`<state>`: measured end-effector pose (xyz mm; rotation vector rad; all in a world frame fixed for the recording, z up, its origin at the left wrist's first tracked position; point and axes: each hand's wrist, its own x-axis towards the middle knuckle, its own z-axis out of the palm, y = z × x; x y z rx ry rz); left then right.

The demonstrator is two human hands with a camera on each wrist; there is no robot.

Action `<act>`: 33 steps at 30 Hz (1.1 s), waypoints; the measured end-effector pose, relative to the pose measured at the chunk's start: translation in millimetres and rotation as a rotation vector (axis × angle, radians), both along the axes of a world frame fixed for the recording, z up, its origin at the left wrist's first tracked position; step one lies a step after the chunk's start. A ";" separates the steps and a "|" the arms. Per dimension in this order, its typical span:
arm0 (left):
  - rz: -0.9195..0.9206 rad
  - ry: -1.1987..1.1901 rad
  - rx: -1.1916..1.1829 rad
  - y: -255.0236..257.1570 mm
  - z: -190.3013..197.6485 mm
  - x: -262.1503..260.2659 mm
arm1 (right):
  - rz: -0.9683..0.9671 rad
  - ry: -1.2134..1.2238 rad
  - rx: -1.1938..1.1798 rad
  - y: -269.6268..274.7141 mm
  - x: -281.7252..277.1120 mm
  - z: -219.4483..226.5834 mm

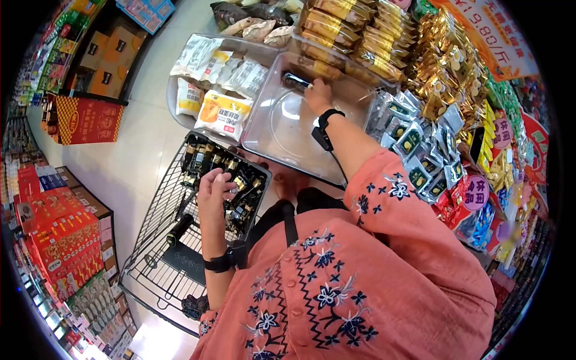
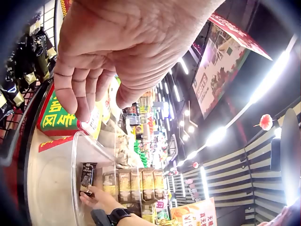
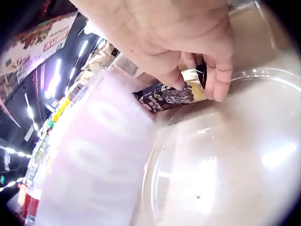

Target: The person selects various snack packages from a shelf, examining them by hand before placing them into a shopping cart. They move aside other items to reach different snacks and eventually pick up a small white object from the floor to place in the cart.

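Observation:
My right hand [image 1: 318,98] reaches into the clear plastic bin [image 1: 255,129] and pinches one end of a black snack packet [image 3: 171,96] between thumb and fingers. The packet lies against the bin's far inner wall, with a pale yellow band showing by my fingertips. My left hand [image 1: 213,187] hovers over the shopping cart [image 1: 150,207], fingers loosely bent and holding nothing. Below it, many black-and-gold packets [image 1: 243,201] fill a dark basket in the cart.
Left of the bin stands a tub of white and yellow packets [image 1: 223,114]. Gold-wrapped packets [image 1: 330,24] are stacked beyond it, and silver-green packets [image 1: 411,141] lie at its right. Red boxes [image 1: 63,234] line the shelf on the left.

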<state>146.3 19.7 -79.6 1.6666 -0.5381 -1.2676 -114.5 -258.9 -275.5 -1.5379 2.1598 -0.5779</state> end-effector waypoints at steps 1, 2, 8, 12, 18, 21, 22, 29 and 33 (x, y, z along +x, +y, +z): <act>-0.002 0.002 -0.002 -0.2 1.0 -1.8 | -0.039 0.002 0.005 1.9 1.8 3.4; -0.002 0.004 -0.005 -0.6 2.3 -3.5 | -0.087 -0.036 -0.004 1.6 0.2 -2.7; 0.010 0.015 -0.012 1.4 8.3 -6.3 | -0.260 -0.466 0.076 -6.8 -8.9 -10.2; 0.035 0.013 0.002 11.9 5.0 -6.5 | -0.528 -1.106 0.089 -13.3 -10.9 -13.3; 0.045 0.023 0.010 23.9 4.1 -5.7 | -0.695 -1.322 -0.032 -12.9 -5.0 -13.1; 0.042 0.018 0.010 28.2 2.9 -4.1 | -0.634 -1.283 0.031 -7.6 -5.8 -5.3; 0.040 0.016 0.012 29.8 1.5 -2.7 | -0.629 -1.277 0.051 -6.4 -7.3 -1.4; 0.053 -0.027 0.027 41.5 -5.9 23.2 | -0.597 -1.309 0.050 1.7 -17.7 11.7; 0.071 -0.013 0.013 51.8 -12.8 45.1 | -0.581 -1.301 0.089 2.1 -21.5 14.9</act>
